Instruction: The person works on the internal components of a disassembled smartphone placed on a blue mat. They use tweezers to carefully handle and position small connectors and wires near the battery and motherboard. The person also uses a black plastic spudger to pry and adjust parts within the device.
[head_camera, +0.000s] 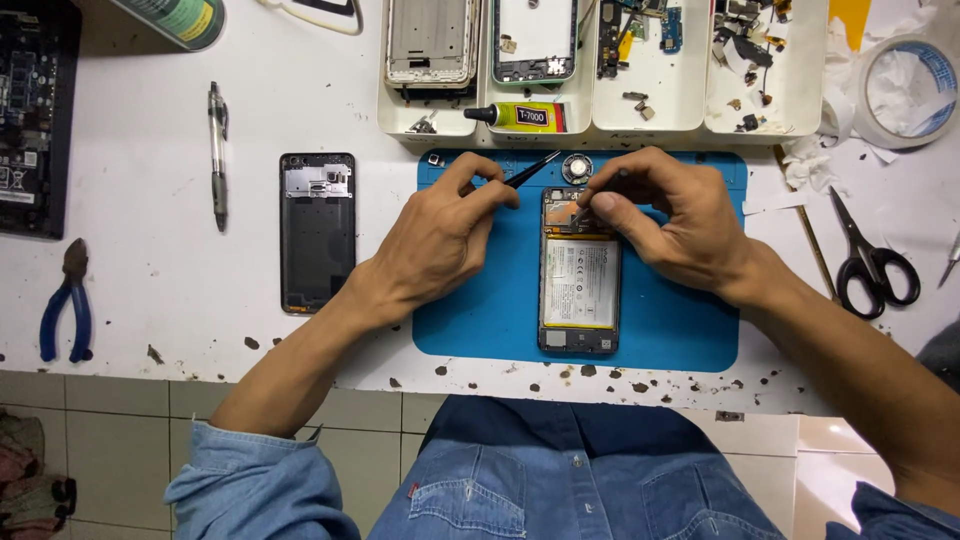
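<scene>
Opened phone (579, 290) mid-mat (680, 330) (edges clear)

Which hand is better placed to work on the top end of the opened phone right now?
Right. The right hand has its fingertips on the top end of the opened phone. The left hand holds black tweezers whose tips point past the phone's upper left corner.

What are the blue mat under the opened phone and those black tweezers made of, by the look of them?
The blue mat looks like soft silicone or rubber: matte, evenly coloured, rounded corners, lying flat. The tweezers in the left hand seem to be metal with a dark coating: thin, stiff, tapering to a fine point with a slight sheen. The opened phone shows a pale, foil-like battery wrap.
</scene>
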